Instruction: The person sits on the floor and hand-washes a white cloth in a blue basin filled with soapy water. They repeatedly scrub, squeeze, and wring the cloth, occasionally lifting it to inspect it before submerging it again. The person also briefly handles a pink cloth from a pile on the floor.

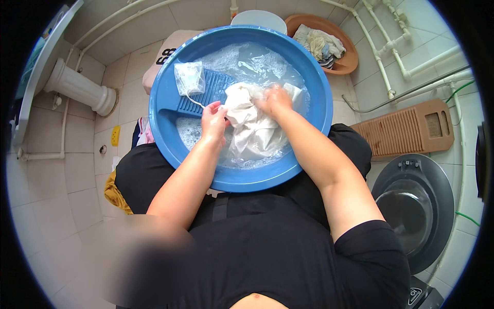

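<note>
A white cloth (256, 131) lies bunched and wet in soapy water inside a large round blue basin (320, 110). At its left edge, my left hand (212, 122) pinches the fabric between thumb and fingers. My right hand (276, 101) grips the far right part of the cloth, its fingers slightly smeared and partly hidden in the folds. A ribbed blue washboard (213, 85) is built into the basin's left side. On it rests a small translucent white pouch (189, 78) with a white cord that runs toward my left hand.
Behind the basin are a white round tub (259, 20) and a brown basin (351, 59) of clothes. A brown washboard (406, 130) and a dark grey machine lid (437, 206) stand at right. At left are a white pedestal (82, 88) and pink fabric (172, 44).
</note>
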`<state>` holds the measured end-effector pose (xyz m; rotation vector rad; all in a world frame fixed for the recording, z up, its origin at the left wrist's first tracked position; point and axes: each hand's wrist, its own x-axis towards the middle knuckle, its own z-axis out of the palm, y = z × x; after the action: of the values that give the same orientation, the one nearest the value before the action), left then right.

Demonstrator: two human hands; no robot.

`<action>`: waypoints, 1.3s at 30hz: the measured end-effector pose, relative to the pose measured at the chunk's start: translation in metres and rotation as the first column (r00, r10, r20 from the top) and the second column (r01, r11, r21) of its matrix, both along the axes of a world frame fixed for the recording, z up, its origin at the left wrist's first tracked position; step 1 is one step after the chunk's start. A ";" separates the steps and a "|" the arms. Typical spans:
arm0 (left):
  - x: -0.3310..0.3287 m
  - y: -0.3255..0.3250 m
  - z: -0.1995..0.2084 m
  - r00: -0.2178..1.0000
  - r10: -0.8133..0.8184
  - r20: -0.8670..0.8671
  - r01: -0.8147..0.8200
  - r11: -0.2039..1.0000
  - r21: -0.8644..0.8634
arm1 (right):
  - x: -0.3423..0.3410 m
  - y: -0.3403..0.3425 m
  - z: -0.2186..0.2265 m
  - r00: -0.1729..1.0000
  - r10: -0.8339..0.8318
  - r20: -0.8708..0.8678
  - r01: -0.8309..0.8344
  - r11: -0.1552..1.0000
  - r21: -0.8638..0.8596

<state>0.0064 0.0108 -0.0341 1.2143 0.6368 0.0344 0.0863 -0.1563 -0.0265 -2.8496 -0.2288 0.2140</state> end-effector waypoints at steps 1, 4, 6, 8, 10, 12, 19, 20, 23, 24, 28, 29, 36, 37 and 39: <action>0.000 -0.008 0.010 1.000 -0.005 0.013 0.007 0.988 -0.157 | 0.004 0.002 -0.029 0.997 0.062 -0.054 -0.036 0.924 0.381; 0.000 -0.005 0.022 0.997 0.039 0.062 0.002 0.832 -0.555 | -0.023 0.026 0.003 0.904 0.356 0.238 -0.410 0.558 0.721; 0.002 -0.001 0.030 0.998 0.066 -0.017 -0.062 0.771 -0.634 | -0.052 0.042 0.031 0.847 0.460 0.266 -0.481 0.450 0.752; 0.010 0.017 -0.010 0.993 -0.099 0.069 0.121 0.804 -0.581 | -0.084 0.051 0.052 0.749 0.533 0.394 -0.620 0.353 0.701; 0.004 0.013 0.005 0.958 -0.277 0.074 0.269 0.777 -0.569 | -0.101 0.054 0.055 0.651 0.540 0.533 -0.744 0.315 0.590; 0.000 0.012 -0.010 0.906 -0.343 0.251 0.406 0.529 -0.745 | -0.104 0.057 0.053 0.645 0.455 0.614 -0.763 0.335 0.553; -0.015 -0.032 0.038 0.987 -0.158 -0.040 0.091 0.735 -0.672 | -0.054 0.033 0.032 0.992 -0.031 0.118 -0.060 0.720 0.692; -0.013 -0.034 0.039 0.988 -0.148 -0.037 0.091 0.764 -0.639 | -0.059 0.036 0.026 0.968 0.009 0.252 -0.181 0.717 0.674; -0.001 0.004 -0.030 0.793 -0.332 0.511 0.608 0.377 -0.699 | -0.097 0.054 0.036 0.792 0.242 0.561 -0.575 0.605 0.550; 0.000 0.005 -0.034 0.921 -0.363 0.143 0.380 0.753 -0.537 | -0.096 0.054 0.035 0.781 0.304 0.546 -0.598 0.619 0.510; -0.008 -0.017 0.041 0.951 -0.287 -0.115 0.143 0.738 -0.660 | -0.053 0.045 0.009 0.918 0.207 0.337 -0.371 0.748 0.551; -0.005 -0.014 0.028 0.967 -0.251 -0.044 0.161 0.736 -0.658 | -0.037 0.038 0.008 0.975 0.116 0.189 -0.199 0.835 0.514; -0.015 -0.007 0.032 0.562 -0.793 -0.236 0.826 0.549 0.126 | 0.015 -0.034 -0.006 0.841 0.521 -0.147 -0.489 0.848 0.205; -0.014 -0.007 0.022 0.524 -0.773 -0.357 0.851 0.460 0.253 | 0.011 -0.034 -0.004 0.846 0.469 -0.256 -0.458 0.883 0.102; -0.009 -0.007 0.035 0.387 -0.752 -0.533 0.921 0.287 0.263 | 0.007 -0.031 -0.001 0.820 0.371 -0.436 -0.450 0.889 -0.090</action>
<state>-0.0028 0.0038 0.0008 2.0314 0.1238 -1.0180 0.0933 -0.1873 -0.0275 -2.8088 -0.7751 0.9574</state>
